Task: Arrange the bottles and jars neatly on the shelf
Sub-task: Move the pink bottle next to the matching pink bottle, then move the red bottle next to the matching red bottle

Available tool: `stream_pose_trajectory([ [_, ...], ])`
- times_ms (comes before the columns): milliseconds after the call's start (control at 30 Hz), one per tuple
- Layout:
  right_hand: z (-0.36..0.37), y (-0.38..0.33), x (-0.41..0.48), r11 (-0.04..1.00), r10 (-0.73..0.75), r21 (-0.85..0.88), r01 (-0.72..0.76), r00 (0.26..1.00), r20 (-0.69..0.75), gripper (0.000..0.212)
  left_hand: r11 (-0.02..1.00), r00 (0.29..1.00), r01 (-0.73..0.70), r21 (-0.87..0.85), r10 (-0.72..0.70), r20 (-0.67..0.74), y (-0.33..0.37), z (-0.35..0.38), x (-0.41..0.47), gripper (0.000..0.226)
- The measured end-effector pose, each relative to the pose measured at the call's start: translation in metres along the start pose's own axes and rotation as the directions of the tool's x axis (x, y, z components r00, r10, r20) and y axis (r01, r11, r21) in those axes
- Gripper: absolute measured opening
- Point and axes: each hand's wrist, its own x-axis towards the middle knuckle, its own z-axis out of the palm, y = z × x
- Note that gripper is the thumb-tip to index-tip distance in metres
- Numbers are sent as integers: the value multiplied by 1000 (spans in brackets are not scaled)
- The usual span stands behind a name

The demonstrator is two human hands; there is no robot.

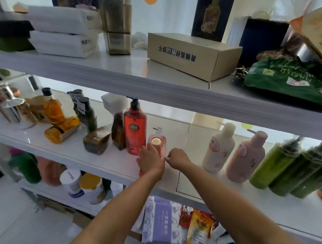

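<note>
Head view: the long white shelf (106,161) holds lots of bottles. Far to the right of the fingers stand the green bottles (275,166). A big pink bottle (246,158) and a cream bottle (219,148) stand closer on that side. Just left of the fingers is a tall red pump bottle (134,131). Farther left, an orange bottle (62,128) and a brown bottle (96,141) lie tipped over.

The small pink bottle (156,142) stands on the shelf, near its front edge. The left hand (150,163) holds it, with its fingers (148,147) wrapped round the front. The right hand (178,158) is just beside the bottle with its fingers curled in. I can't tell if they touch or pinch it.

I think the person is setting this little bottle in its spot beside the red one. Next it needs a gentle push to line it up, then letting go without knocking it. The tipped bottles on the left need standing up.
</note>
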Motion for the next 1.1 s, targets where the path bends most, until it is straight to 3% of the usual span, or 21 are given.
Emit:
stream_pose_trajectory([
  [133,23,2,19,862,166,465,-202,979,118,17,954,964,229,-191,-195,181,-7,0,7,80],
  [233,17,-6,9,592,200,743,-312,950,240,23,909,939,320,-267,-267,217,-8,-4,14,67],
  [267,14,-6,6,523,186,780,-343,939,289,26,898,934,337,-283,-281,220,-7,-5,16,59],
  [367,8,-2,0,477,168,791,-382,923,345,26,876,925,352,-331,-272,264,-3,-3,15,44],
  [433,2,3,-1,449,182,801,-395,919,351,22,851,927,338,-402,-227,299,-1,2,13,46],
  [500,-8,10,0,433,182,821,-373,928,325,20,809,937,290,-511,-130,325,4,8,12,61],
  [567,-21,16,1,440,184,849,-292,955,234,20,751,948,224,-622,-20,317,10,16,16,79],
  [633,-35,22,0,482,184,854,-194,976,118,18,731,953,147,-666,74,293,27,0,12,82],
  [800,-52,37,-10,677,153,736,-11,980,-126,21,801,950,-126,-585,266,161,54,-13,14,53],
  [900,-47,46,-12,785,184,619,-5,957,-225,34,785,949,-151,-601,285,134,59,-5,10,43],
  [1100,-41,56,-6,857,183,515,15,926,-331,14,781,928,-265,-566,365,69,60,5,8,32],
])
